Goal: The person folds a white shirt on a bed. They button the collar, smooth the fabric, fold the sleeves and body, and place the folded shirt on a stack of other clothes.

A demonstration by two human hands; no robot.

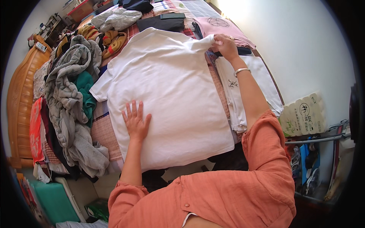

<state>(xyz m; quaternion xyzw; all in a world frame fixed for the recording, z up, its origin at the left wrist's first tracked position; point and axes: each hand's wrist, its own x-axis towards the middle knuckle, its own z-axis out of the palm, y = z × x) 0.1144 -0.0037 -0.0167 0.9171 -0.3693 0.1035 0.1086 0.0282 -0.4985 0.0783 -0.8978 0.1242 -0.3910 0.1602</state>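
Observation:
A white short-sleeved shirt (171,94) lies spread over the bed, its collar pointing away from me and its hem at the near edge. My left hand (136,121) rests flat on the lower left of the shirt with the fingers apart. At the upper right, my right hand (226,47) pinches the end of a sleeve and pulls it outward. Beside the shirt on the right sits a stack of folded white clothes (253,68), partly hidden by my right forearm. Beyond it lies a folded pink garment (221,30) with a dark line print.
A heap of grey fleece (67,94) and a green cloth (85,88) covers the left side near the wooden headboard (21,105). Beyond the collar, a phone (172,16) lies on folded black clothing (154,24). A wrapped tissue pack (305,115) stands by the right wall.

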